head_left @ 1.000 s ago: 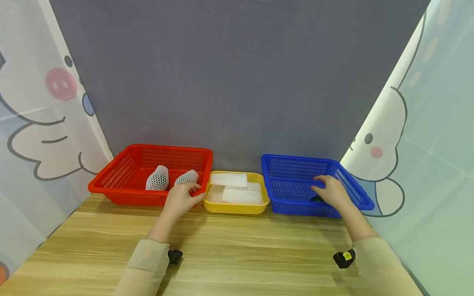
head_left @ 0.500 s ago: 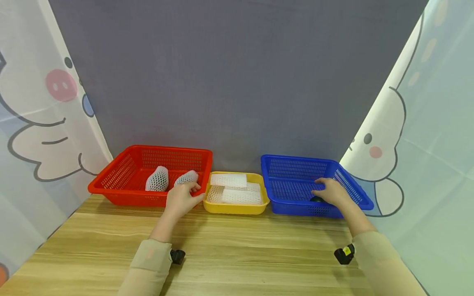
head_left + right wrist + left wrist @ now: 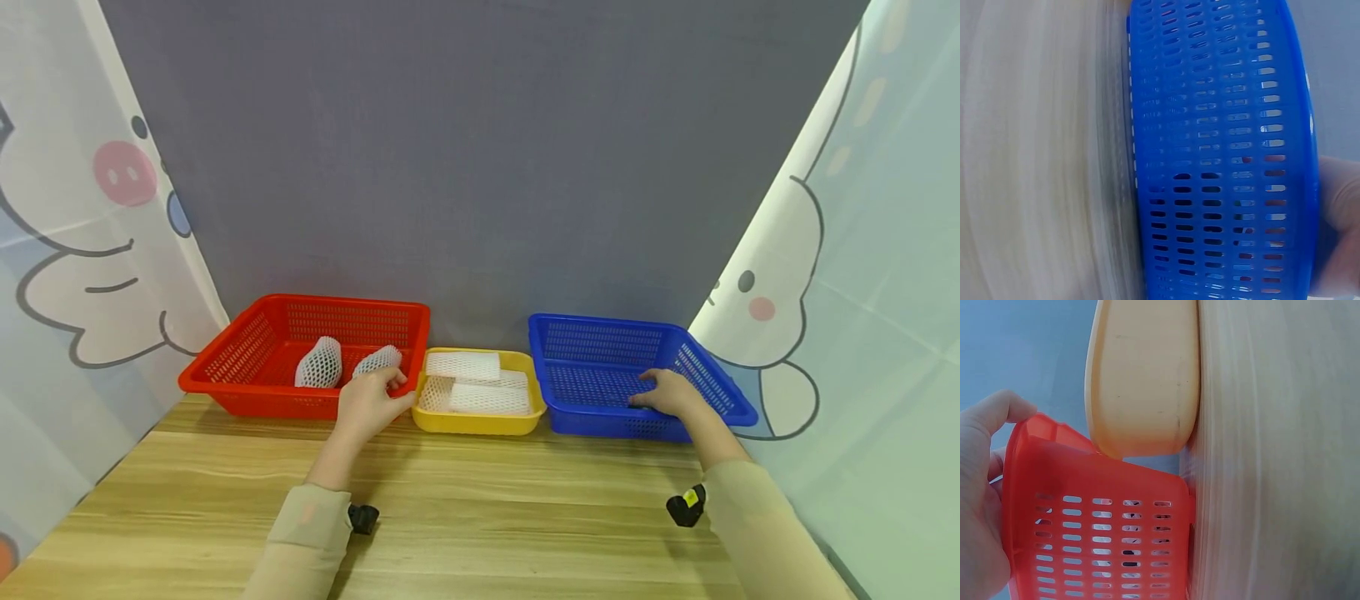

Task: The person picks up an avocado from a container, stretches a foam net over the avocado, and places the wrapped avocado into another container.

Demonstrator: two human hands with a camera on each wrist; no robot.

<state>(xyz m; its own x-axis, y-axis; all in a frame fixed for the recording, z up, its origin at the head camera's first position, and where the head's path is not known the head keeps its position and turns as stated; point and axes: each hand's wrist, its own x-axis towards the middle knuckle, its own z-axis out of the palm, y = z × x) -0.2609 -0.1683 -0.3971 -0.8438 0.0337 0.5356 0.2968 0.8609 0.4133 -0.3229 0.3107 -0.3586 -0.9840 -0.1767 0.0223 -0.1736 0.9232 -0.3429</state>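
My left hand is at the front right corner of the red basket. The thumb lies on the rim while the fingers bend over inside, gripping that corner. Two foam fruit nets, one net and another net, stand in the basket with dark contents showing through. Inside the blue basket, my right hand bends its fingers around a small dark round thing, which it mostly hides. The right wrist view shows dark patches through the slots, the fingers hidden behind the basket wall.
Between the baskets stands a yellow tray holding several flat white foam nets. All three containers sit along the back of the wooden table. A grey cloth hangs behind, with printed curtains at both sides.
My right hand has lowered slightly in the blue basket, its fingers coming down over the dark round thing, now more covered. My left hand has stayed at the red basket's corner.
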